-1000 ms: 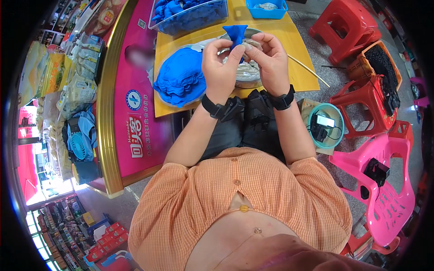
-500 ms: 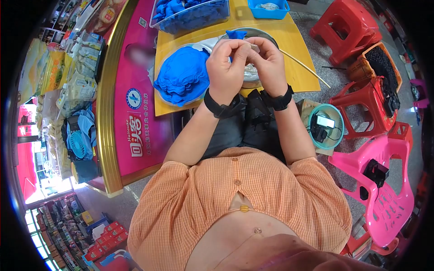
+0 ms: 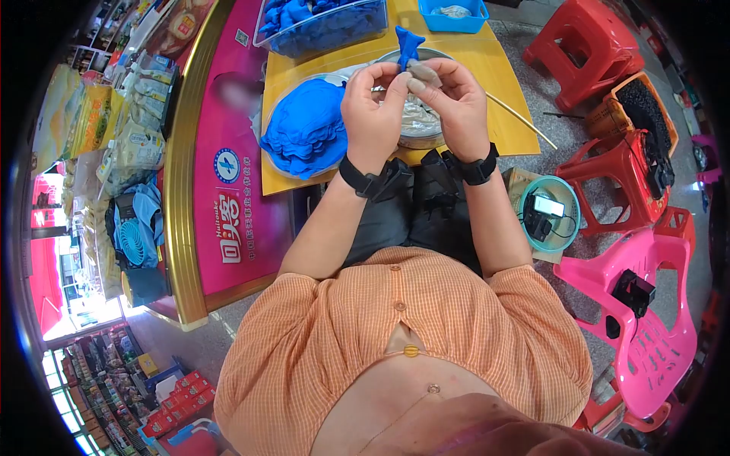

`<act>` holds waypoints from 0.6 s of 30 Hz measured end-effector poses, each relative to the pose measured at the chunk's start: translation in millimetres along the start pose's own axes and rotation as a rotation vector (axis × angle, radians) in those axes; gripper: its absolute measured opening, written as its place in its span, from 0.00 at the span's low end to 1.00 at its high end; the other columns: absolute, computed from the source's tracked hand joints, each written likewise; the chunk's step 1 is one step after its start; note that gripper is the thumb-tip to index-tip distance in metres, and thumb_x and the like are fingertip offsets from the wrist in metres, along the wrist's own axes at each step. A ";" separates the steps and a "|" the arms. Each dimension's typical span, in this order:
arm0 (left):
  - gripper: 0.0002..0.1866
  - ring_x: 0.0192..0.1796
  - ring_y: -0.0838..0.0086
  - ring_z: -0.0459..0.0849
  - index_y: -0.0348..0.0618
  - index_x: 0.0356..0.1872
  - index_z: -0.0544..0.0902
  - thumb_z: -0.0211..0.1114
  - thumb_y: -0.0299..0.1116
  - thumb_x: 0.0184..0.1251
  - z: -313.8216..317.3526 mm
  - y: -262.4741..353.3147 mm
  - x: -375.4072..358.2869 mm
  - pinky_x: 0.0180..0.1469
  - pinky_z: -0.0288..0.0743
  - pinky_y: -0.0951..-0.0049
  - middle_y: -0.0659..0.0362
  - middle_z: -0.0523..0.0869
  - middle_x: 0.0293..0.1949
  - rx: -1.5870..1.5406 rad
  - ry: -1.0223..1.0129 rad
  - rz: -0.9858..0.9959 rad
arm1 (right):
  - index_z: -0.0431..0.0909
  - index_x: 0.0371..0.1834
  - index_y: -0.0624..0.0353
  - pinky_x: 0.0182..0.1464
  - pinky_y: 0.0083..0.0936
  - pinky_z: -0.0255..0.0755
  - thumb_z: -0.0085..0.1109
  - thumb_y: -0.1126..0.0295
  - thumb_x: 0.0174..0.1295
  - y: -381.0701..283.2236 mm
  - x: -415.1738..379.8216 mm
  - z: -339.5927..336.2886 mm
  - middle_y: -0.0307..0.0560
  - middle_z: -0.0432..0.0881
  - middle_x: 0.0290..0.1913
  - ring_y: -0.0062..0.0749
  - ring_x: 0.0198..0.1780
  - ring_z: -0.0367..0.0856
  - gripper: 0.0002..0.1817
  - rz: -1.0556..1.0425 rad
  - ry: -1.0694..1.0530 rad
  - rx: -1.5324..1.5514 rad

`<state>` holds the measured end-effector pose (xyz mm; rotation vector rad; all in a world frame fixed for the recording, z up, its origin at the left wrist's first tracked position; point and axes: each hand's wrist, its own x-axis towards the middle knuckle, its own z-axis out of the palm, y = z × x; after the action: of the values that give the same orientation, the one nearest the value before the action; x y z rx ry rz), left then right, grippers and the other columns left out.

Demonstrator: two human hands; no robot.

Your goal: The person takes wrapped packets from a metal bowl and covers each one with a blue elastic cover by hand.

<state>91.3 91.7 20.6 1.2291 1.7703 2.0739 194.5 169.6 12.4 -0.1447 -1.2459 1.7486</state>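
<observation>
My left hand (image 3: pixel 374 114) is closed in a pinch on the lower end of a thin blue piece (image 3: pixel 409 44), whose flared top stands up above the fingers. Close beside it, my right hand (image 3: pixel 458 102) pinches a small greyish piece (image 3: pixel 423 73) between thumb and fingers. The two hands nearly touch at the fingertips. Below them sits a round metal pan (image 3: pixel 418 142) with crumpled silvery-grey material (image 3: pixel 417 118) in it, partly hidden by my hands. To the left of my left hand lies a stack of thin blue sheets (image 3: pixel 304 125).
On the yellow table (image 3: pixel 502 83) stand a clear box of blue pieces (image 3: pixel 327 34) and a blue basket (image 3: pixel 455 21). A thin stick (image 3: pixel 525 121) juts past the right edge. Red stools (image 3: pixel 589 53), a green basket (image 3: pixel 549 216) and a pink chair (image 3: pixel 646 319) stand at right.
My fingertips have shifted and parted slightly. The blue piece now rises higher and more upright, and the greyish piece in my right hand shows more.
</observation>
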 end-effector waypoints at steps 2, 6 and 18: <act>0.06 0.34 0.82 0.81 0.34 0.39 0.82 0.68 0.26 0.64 1.2 1.0 1.6 0.38 0.76 0.79 0.61 0.85 0.34 -0.036 -0.001 -0.030 | 0.78 0.48 0.65 0.53 0.21 0.77 0.65 0.78 0.60 -2.9 0.2 -2.1 0.42 0.83 0.46 0.23 0.48 0.81 0.13 0.018 -0.010 0.008; 0.06 0.33 0.82 0.81 0.34 0.39 0.82 0.67 0.26 0.65 -0.8 4.6 4.8 0.38 0.76 0.81 0.61 0.85 0.33 -0.050 -0.046 -0.072 | 0.80 0.48 0.65 0.52 0.22 0.77 0.65 0.79 0.61 -7.5 0.2 -3.9 0.42 0.83 0.45 0.23 0.48 0.81 0.12 0.030 -0.051 0.012; 0.05 0.37 0.83 0.81 0.35 0.39 0.79 0.64 0.26 0.69 10.4 16.1 -15.9 0.41 0.77 0.81 0.62 0.84 0.35 -0.217 -0.089 -0.045 | 0.82 0.38 0.63 0.37 0.19 0.77 0.64 0.80 0.55 -3.5 -4.9 4.2 0.42 0.81 0.38 0.24 0.36 0.82 0.08 -0.154 0.205 -0.380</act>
<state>114.6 85.5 26.8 1.1889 1.4762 2.0859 196.9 163.2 15.2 -0.4263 -1.3852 1.3166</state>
